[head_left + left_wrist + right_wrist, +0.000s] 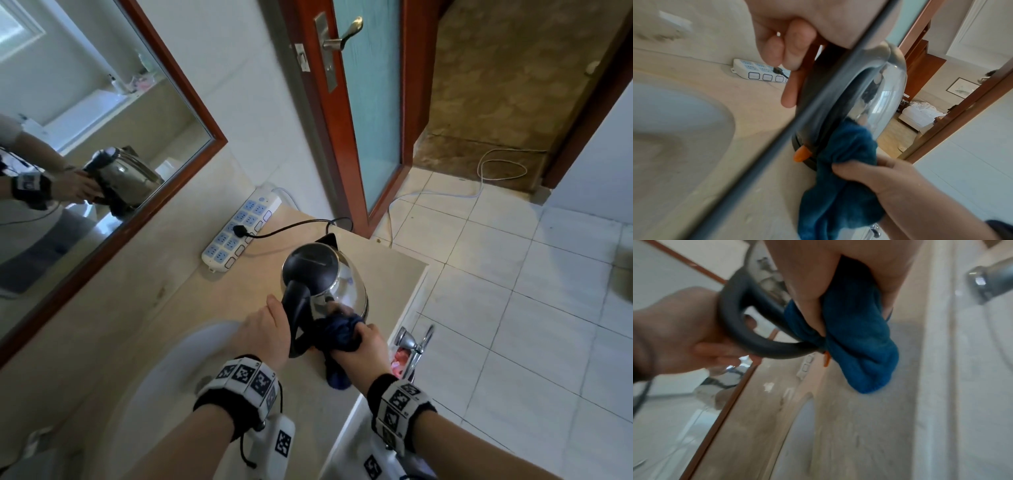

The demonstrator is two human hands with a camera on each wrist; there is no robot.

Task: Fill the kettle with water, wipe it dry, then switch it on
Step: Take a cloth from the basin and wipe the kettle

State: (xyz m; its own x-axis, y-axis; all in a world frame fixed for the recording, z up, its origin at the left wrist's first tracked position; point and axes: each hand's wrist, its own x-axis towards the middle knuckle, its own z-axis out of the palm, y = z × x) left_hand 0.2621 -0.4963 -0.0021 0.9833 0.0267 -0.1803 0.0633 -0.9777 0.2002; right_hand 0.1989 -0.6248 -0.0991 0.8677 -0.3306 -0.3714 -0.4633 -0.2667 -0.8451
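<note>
The shiny steel kettle with black lid and handle (pixel 329 281) stands on the beige counter (pixel 191 274) beside the basin; the left hand (pixel 265 330) curls round its handle, steadying; the right hand (pixel 363 342) clutches a bunched dark-blue cloth (pixel 337 330) against the lower wall; best wiped down to the base, keeping clear of the orange switch (pixel 801 155).

Head view looks down; both wrist views close, sharing kettle (pixel 325 277).

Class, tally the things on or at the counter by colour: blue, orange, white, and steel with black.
Blue: 1, the cloth
Orange: 1, the switch
White: 1, the power strip
Steel with black: 1, the kettle
Total: 4
</note>
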